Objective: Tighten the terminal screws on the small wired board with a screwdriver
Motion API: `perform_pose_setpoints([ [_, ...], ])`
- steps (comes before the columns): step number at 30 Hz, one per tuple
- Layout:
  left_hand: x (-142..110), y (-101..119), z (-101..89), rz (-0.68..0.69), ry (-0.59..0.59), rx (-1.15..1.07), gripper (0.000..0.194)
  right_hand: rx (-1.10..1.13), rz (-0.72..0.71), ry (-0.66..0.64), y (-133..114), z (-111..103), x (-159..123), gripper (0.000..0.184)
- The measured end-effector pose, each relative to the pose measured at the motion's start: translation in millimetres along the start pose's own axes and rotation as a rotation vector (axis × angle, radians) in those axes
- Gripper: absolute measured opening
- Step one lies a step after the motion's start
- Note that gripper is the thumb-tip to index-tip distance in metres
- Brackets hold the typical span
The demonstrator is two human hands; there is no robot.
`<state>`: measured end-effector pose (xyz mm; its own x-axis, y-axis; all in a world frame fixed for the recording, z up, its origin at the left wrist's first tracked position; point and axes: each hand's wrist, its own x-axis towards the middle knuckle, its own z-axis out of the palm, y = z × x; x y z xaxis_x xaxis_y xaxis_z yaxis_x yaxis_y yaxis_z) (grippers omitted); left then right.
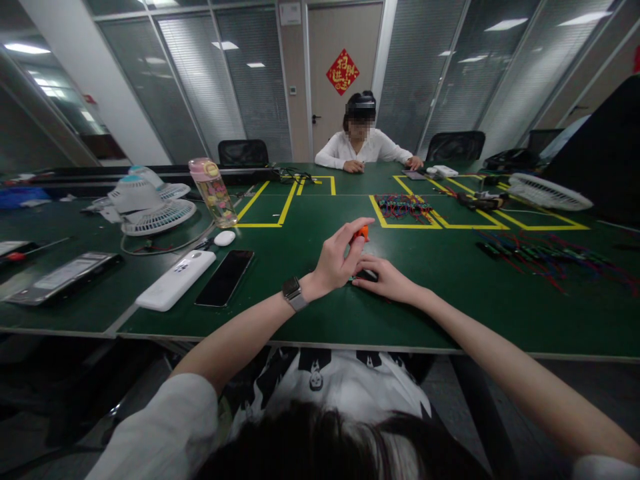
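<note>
Raised a little over the green table [300,280], my left hand [340,253] pinches a small orange object [363,233] between thumb and fingers. Its kind is mostly hidden by the fingers. Just beneath and to the right, my right hand [387,279] rests low at the tabletop with its fingers closed on a dark, flat piece [369,275]. A thin reddish line shows along that piece's near side; the rest is covered by my hands. A watch [293,293] is on my left wrist.
To the left lie a black phone [225,278], a white power bank [176,280], a pink-lidded bottle [214,193] and a white fan [157,217]. Bundles of red and blue wired parts [405,207] lie at right. A co-worker [367,147] sits across the table.
</note>
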<state>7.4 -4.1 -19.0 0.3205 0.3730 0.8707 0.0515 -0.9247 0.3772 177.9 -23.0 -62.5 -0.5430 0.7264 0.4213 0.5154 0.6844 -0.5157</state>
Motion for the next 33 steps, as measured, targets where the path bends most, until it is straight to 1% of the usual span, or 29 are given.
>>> perform_pose_setpoints([
  [7,1.1,3.1,-0.6,-0.002,0.004,-0.002,0.030,-0.002,0.003,0.002,1.4,1.2,-0.2,0.010],
  [13,4.4,6.1,-3.6,0.039,0.089,0.055,0.031,0.016,0.005,-0.002,-0.5,0.1,0.2,0.009],
  [21,7.4,7.5,-3.7,0.071,0.172,0.183,0.020,0.009,0.004,0.003,-0.6,-0.1,-0.2,0.007],
  [23,6.7,7.1,-3.3,0.073,0.188,0.196,0.020,0.006,0.002,0.004,0.4,0.5,-0.2,0.007],
  [29,6.4,8.4,-4.3,0.049,0.163,0.154,0.031,0.006,0.005,-0.003,0.8,0.8,0.1,0.008],
  [33,8.2,7.8,-6.4,0.052,0.135,0.126,0.030,0.010,0.009,0.003,-0.8,-0.2,0.1,0.008],
])
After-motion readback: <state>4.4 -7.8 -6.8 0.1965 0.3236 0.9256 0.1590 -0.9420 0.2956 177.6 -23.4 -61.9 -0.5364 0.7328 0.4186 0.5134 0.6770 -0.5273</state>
